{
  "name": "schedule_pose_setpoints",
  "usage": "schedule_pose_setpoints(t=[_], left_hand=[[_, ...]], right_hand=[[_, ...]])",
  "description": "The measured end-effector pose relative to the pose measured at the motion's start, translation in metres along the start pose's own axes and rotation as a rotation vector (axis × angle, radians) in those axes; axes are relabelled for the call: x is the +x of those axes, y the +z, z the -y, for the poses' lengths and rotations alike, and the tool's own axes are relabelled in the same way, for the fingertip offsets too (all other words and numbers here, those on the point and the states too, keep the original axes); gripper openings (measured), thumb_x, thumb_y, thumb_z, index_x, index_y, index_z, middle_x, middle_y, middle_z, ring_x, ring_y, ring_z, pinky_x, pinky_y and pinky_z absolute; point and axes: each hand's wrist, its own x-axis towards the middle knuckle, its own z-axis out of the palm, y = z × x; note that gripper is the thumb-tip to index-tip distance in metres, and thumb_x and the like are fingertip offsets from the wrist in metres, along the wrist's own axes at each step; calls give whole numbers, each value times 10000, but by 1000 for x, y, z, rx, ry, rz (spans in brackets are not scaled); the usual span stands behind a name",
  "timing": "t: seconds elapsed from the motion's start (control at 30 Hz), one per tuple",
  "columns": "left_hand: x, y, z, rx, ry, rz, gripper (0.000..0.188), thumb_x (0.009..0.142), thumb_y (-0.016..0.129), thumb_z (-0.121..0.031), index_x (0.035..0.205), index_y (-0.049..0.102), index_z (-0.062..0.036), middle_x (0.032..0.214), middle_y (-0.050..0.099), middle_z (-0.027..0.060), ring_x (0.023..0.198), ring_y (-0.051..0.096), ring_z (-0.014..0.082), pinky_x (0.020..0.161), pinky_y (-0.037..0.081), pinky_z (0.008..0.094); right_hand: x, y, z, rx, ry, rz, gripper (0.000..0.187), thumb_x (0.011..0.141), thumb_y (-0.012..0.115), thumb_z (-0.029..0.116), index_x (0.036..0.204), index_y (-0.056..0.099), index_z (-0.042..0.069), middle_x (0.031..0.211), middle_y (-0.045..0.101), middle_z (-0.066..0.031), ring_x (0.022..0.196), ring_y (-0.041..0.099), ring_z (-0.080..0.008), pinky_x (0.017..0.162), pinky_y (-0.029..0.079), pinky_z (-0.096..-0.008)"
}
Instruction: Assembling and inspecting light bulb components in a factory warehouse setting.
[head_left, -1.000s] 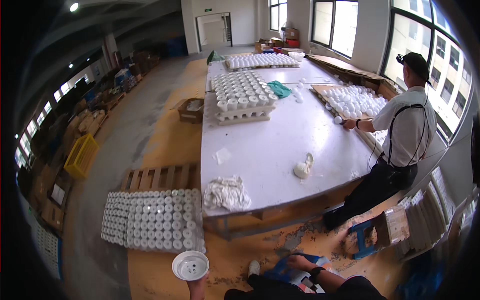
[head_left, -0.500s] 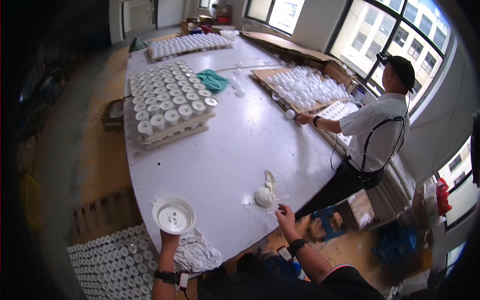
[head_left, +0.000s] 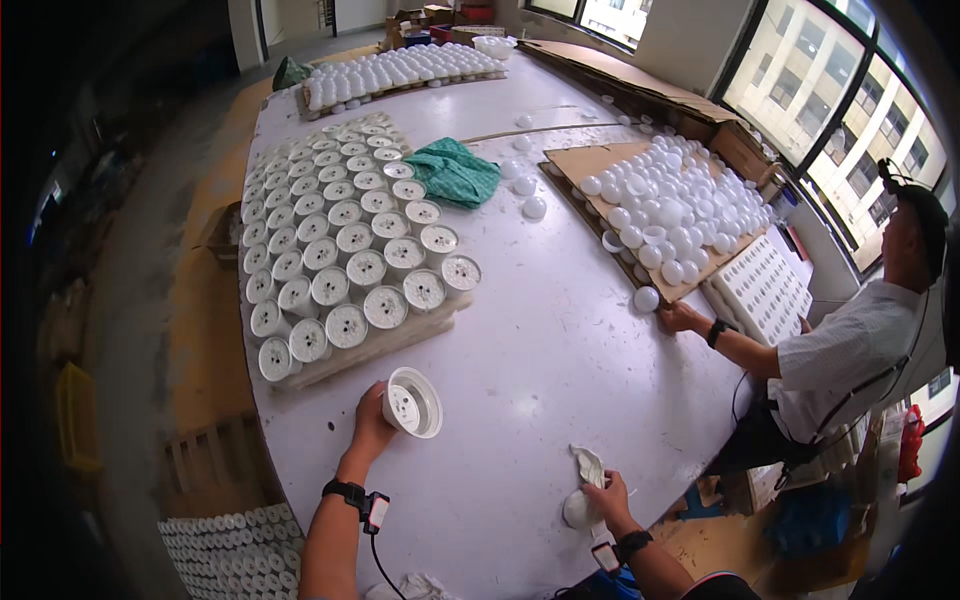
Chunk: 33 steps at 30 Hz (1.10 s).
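A white round cup [head_left: 428,405] with a ringed rim and small dark holes in its inner face is gripped from its left side by my left hand [head_left: 372,422]. It is tilted, its opening turned to the right, just beyond the corner of the tray of cups. At the table's near right part, the fingers of my right hand [head_left: 610,500] are closed at a crumpled white cloth [head_left: 587,464]. Beside that hand lies a rounded white object [head_left: 577,510], partly covered by the fingers; its kind I cannot make out.
Rows of similar cups [head_left: 346,326] stand on a tray at left, with a green cloth [head_left: 455,172] behind. White domes [head_left: 672,212] cover cardboard at right. A co-worker [head_left: 860,330] reaches toward a loose dome [head_left: 646,299], beside a holed white tray [head_left: 765,290]. More cups [head_left: 235,550] stand below the table's left edge.
My left hand has carried the cup forward and right, turning it more on its side. My right hand has come to the white cloth. The view has shifted closer to the tray of cups.
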Motion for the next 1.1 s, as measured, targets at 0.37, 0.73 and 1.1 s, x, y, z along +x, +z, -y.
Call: schedule_pose_setpoints(t=[0.37, 0.73, 1.1], left_hand=[[42, -27, 104, 209, -42, 85, 363, 695, 643, -101, 1048, 580, -46, 1036, 591, 168, 1008, 541, 312, 895, 392, 400], [51, -31, 71, 94, 55, 66, 393, 731, 627, -96, 1090, 516, 20, 1099, 553, 174, 1027, 534, 268, 877, 419, 358], [-53, 159, -84, 147, 29, 363, 362, 740, 680, -185, 1021, 575, 17, 937, 639, 118, 869, 597, 211, 751, 465, 330]], right_hand=[[-8, 8, 52, 305, -53, 238, 312, 746, 531, 33, 1047, 466, -13, 913, 575, -78, 807, 568, -141, 783, 437, -278], [-63, -20, 26, 374, -33, 155, 359, 787, 629, 146, 1064, 437, 22, 877, 553, -51, 772, 542, -109, 678, 460, -250], [-141, -121, -43, 482, -202, -17, 390, 810, 609, 303, 1068, 482, 41, 882, 529, -37, 805, 487, -104, 718, 408, -250]])
